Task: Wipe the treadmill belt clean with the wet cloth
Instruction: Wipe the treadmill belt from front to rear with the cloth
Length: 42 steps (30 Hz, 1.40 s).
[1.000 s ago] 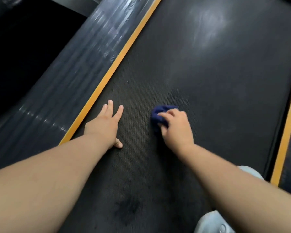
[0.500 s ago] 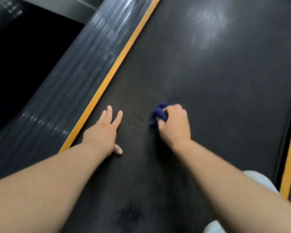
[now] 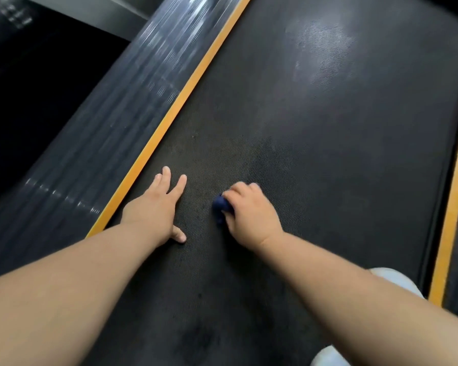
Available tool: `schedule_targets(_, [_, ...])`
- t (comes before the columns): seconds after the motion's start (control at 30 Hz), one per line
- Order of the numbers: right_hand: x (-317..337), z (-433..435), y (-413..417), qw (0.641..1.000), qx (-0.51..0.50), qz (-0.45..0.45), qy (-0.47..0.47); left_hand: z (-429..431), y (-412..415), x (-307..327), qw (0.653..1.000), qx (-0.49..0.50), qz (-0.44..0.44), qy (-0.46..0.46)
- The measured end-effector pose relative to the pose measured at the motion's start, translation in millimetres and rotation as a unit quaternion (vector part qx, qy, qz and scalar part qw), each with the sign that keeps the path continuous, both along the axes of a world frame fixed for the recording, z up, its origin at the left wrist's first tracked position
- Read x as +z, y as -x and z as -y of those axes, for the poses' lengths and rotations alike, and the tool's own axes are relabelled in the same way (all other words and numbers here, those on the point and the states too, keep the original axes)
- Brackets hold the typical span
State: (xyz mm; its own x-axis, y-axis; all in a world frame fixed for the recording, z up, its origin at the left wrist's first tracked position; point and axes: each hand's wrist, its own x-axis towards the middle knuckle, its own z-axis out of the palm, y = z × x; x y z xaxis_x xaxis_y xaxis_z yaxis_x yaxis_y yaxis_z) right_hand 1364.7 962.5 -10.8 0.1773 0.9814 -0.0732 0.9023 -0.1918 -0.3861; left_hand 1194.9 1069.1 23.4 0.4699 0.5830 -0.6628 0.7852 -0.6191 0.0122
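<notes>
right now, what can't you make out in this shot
Head view only:
cloth: mostly hidden under the right hand; size and wetness unclear.
treadmill belt: near part covered by both forearms, cut off by the bottom edge.
side rail: motion-blurred, surface detail lost.
white shoe: partly behind the right forearm, cut by the bottom edge.

Head camera looks steeply down, close over the treadmill belt [image 3: 328,159].

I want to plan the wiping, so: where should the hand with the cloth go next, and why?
Probably push the right hand and its blue cloth forward: a dull greyish patch lies on the belt just ahead, while the left hand rests flat beside.
</notes>
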Motion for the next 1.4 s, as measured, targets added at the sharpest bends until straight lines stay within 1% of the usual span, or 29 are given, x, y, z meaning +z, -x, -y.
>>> schedule_targets(0.03, [0, -17, -17, 0.999, -0.052, 0.013, -0.001, 1, 0, 1, 1.0, 0.0, -0.004, 0.002])
schedule_targets(0.1, [2, -51, -51, 0.982, -0.187, 0.036, 0.012, 2, 0, 1, 1.0, -0.002, -0.009, -0.002])
schedule_targets(0.13, [2, -61, -60, 0.973, -0.225, 0.041, 0.02, 1, 0, 1, 1.0, -0.008, -0.01, -0.011])
schedule_targets(0.17, [2, -62, -57, 0.971, -0.233, 0.048, 0.025, 0, 1, 2, 1.0, -0.016, -0.01, -0.015])
schedule_targets(0.2, [1, -53, -46, 0.973, -0.222, 0.05, 0.027, 0, 1, 3, 1.0, -0.021, -0.012, -0.014])
schedule_targets(0.27, [-5, -14, -5, 0.989, -0.142, 0.034, 0.009, 0, 4, 4, 0.999, -0.03, -0.01, -0.021])
schedule_targets(0.33, [0, 26, 32, 0.997, -0.071, -0.016, 0.025, -3, 6, 8, 0.997, -0.06, -0.009, -0.037])
schedule_targets(0.37, [1, 34, 34, 0.998, -0.047, -0.036, 0.023, -7, 6, 11, 0.995, -0.084, -0.014, -0.051])
schedule_targets(0.43, [-1, 20, 15, 1.0, -0.008, -0.026, -0.004, -19, 13, 17, 0.989, -0.108, -0.027, -0.094])
schedule_targets(0.47, [-1, 6, 1, 0.999, -0.03, -0.015, -0.003, -26, 18, 19, 0.989, -0.092, -0.04, -0.107])
schedule_targets(0.5, [0, -11, -15, 0.996, -0.085, -0.01, -0.002, -32, 22, 19, 0.992, -0.055, -0.051, -0.104])
schedule_targets(0.57, [4, -48, -50, 0.981, -0.193, 0.004, 0.013, -40, 30, 14, 0.996, 0.022, -0.06, -0.065])
schedule_targets(0.6, [5, -62, -62, 0.976, -0.215, 0.012, 0.03, -41, 31, 10, 0.996, 0.034, -0.063, -0.053])
schedule_targets(0.7, [5, -65, -58, 0.977, -0.212, 0.023, 0.032, -41, 28, 3, 0.995, 0.036, -0.073, -0.057])
schedule_targets(0.77, [-1, -34, -19, 0.988, -0.155, 0.012, -0.002, -40, 30, 1, 0.995, 0.036, -0.069, -0.064])
schedule_targets(0.8, [-1, -13, 4, 0.993, -0.114, -0.01, -0.007, -39, 31, 0, 0.995, 0.036, -0.068, -0.067])
schedule_targets(0.87, [1, 19, 31, 0.999, -0.01, -0.043, 0.007, -40, 30, 0, 0.995, 0.038, -0.067, -0.065])
schedule_targets(0.93, [-1, 18, 21, 0.994, 0.101, -0.034, 0.014, -41, 29, 2, 0.996, 0.036, -0.062, -0.056])
schedule_targets(0.97, [-2, 8, 7, 0.992, 0.126, -0.013, 0.013, -41, 29, 2, 0.996, 0.035, -0.061, -0.052])
schedule_targets(1.0, [-3, -5, -10, 0.994, 0.107, 0.006, 0.006, -41, 30, 2, 0.996, 0.033, -0.062, -0.05])
schedule_targets(1.07, [-3, -40, -44, 0.999, -0.028, 0.039, -0.016, -41, 31, -2, 0.996, 0.031, -0.063, -0.052])
schedule_targets(1.1, [-2, -56, -56, 0.995, -0.091, 0.046, -0.007, -41, 31, -3, 0.996, 0.032, -0.064, -0.052])
schedule_targets(1.13, [-2, -68, -59, 0.99, -0.131, 0.052, 0.01, -42, 31, -3, 0.996, 0.032, -0.066, -0.051])
schedule_targets(1.17, [-1, -73, -53, 0.987, -0.147, 0.059, 0.022, -43, 30, -2, 0.996, 0.031, -0.067, -0.049])
schedule_targets(1.23, [-1, -59, -24, 0.988, -0.139, 0.062, 0.025, -42, 30, -2, 0.996, 0.032, -0.066, -0.048])
schedule_targets(1.3, [0, -25, 16, 0.994, -0.096, 0.041, 0.023, -42, 32, -5, 0.996, 0.029, -0.062, -0.053])
schedule_targets(1.4, [3, 9, 50, 0.996, -0.015, 0.024, 0.082, -42, 33, -5, 0.996, 0.032, -0.056, -0.058])
